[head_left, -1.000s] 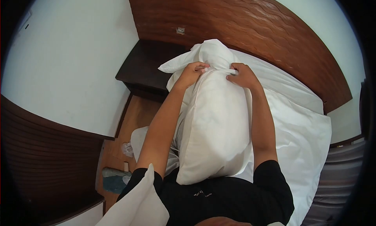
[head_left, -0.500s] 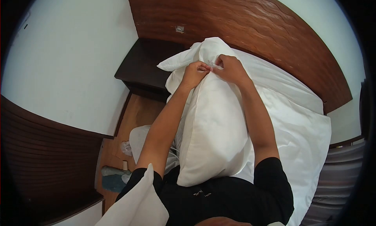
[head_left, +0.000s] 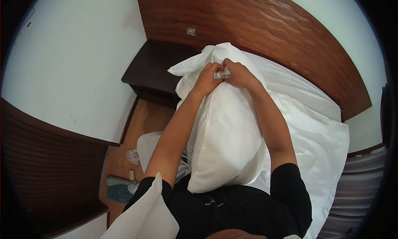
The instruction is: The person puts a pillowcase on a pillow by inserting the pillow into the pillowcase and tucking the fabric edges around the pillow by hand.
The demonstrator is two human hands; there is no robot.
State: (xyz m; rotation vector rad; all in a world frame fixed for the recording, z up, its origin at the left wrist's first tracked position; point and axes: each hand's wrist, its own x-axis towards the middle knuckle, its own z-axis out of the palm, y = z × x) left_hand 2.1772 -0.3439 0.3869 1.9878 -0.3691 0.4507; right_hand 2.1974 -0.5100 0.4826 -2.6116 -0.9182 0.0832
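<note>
The right hand (head_left: 240,75) sits closer beside the left hand (head_left: 207,80) than a second ago, the fingers (head_left: 214,66) of both pinching a pale strip (head_left: 222,74) atop the pillow (head_left: 230,135) between the forearms (head_left: 273,121), where a loose pinch could let it slip.

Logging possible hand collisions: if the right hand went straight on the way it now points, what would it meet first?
Probably the left hand: the right hand points toward it, a white strip between them. Depth is unclear, so it might brush the pillow instead.
</note>
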